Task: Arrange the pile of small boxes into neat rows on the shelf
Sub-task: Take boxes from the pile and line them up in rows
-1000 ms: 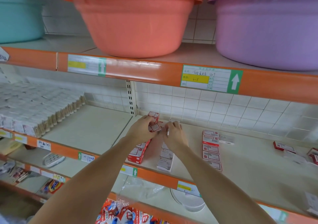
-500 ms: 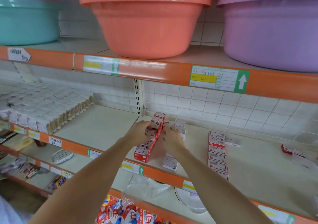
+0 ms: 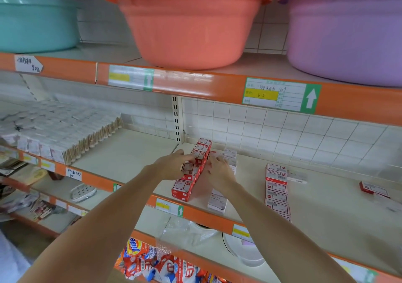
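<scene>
A row of small red boxes (image 3: pixel 182 190) runs from the shelf's front edge back to the tiled wall. My left hand (image 3: pixel 171 166) reaches in from the row's left, its fingers curled over one red box (image 3: pixel 187 168) in the middle of the row. On the row's right side, my right hand (image 3: pixel 218 170) presses with straight fingers. A row of white boxes (image 3: pixel 217 203) lies just right of it, partly hidden by my right wrist. Further right lies another row of red-and-white boxes (image 3: pixel 277 188). The cream shelf (image 3: pixel 326 213) holds them all.
A loose red box (image 3: pixel 373 189) lies at the far right of the shelf. Packs of toothpicks (image 3: pixel 65 137) fill the left bay. Orange (image 3: pixel 191 28), purple (image 3: pixel 348 36) and teal (image 3: pixel 37 23) basins stand on the shelf above. Bagged goods (image 3: pixel 152 261) sit on a lower shelf.
My left hand brought a red box down from above the row into the row. My right hand moved against the row's right side. The view has moved closer.
</scene>
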Tool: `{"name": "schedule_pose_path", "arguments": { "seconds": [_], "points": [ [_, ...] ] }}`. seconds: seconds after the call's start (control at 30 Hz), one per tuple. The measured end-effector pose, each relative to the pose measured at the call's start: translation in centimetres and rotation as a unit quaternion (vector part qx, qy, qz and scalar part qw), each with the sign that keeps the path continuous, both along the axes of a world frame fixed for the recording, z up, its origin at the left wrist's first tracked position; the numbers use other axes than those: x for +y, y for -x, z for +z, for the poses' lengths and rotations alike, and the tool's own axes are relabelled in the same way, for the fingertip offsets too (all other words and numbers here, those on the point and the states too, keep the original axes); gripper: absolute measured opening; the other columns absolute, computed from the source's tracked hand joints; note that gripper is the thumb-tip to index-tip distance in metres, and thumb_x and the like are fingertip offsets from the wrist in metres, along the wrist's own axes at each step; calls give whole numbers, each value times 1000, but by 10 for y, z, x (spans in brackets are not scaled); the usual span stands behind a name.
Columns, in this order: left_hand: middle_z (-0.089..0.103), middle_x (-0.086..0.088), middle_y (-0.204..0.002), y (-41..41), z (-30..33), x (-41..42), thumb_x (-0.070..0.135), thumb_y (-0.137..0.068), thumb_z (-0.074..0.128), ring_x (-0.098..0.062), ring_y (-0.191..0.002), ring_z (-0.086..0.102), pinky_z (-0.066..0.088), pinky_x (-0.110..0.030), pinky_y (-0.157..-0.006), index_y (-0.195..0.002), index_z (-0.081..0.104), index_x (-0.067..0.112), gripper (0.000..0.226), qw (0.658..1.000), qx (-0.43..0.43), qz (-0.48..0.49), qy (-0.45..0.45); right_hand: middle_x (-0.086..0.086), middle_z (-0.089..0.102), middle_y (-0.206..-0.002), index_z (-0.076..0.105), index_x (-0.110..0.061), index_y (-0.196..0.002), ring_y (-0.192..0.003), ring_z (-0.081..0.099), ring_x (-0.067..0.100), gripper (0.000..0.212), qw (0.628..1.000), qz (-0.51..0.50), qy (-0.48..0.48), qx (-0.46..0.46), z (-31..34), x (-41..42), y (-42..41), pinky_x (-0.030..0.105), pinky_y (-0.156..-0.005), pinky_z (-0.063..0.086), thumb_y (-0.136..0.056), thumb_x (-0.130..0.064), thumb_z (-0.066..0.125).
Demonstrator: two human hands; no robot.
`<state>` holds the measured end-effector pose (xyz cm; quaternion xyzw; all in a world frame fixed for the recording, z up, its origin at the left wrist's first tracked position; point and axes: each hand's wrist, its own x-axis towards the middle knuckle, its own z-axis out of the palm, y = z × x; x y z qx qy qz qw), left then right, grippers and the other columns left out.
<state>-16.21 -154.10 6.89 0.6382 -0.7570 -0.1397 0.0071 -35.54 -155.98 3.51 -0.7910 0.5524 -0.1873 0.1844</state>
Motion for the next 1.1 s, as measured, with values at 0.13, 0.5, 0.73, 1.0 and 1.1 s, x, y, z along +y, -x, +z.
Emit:
{"name": "schedule_pose_path", "arguments": {
  "seconds": [0.13,0.5,0.73,1.0,1.1],
  "points": [
    [47,13,-117,-8,-2,0,22,-85,63,-11,-105,56,53,-36,-83,-128,50,41,49,1000,9,-12,10,5,54,-126,54,-17,-122,-119,47,26,30,1000,8,-4,7,-4,-1,-6,43,-92,49,-93,-14,49],
    [50,14,-114,0,-2,8,30,-84,65,-8,-101,52,52,-31,-74,-129,49,37,49,994,-43,-63,81,5,58,-113,59,-18,-111,-105,56,25,22,1000,19,-4,0,-10,-4,-13,41,-82,54,-90,-22,53],
    [53,5,-114,3,-6,8,42,-89,60,-17,-97,59,48,-31,-74,-123,49,25,40,994,-46,9,95,3,57,-112,59,-18,-112,-105,54,23,24,1000,21,-11,-13,-11,-5,-11,39,-85,51,-90,-19,50],
    [54,5,-116,5,-8,9,35,-94,60,-17,-91,61,50,-32,-76,-123,51,26,32,992,-35,0,119,1,56,-112,60,-20,-111,-105,53,21,25,1000,9,-11,-16,-14,-6,-9,37,-84,51,-89,-19,50],
    [56,4,-116,10,-6,7,30,-95,58,-19,-95,62,52,-36,-78,-126,50,26,33,990,-56,-1,126,2,56,-112,59,-19,-110,-105,53,21,23,1000,7,-7,-9,-14,-7,-11,37,-84,52,-90,-19,49]
  ]
}}
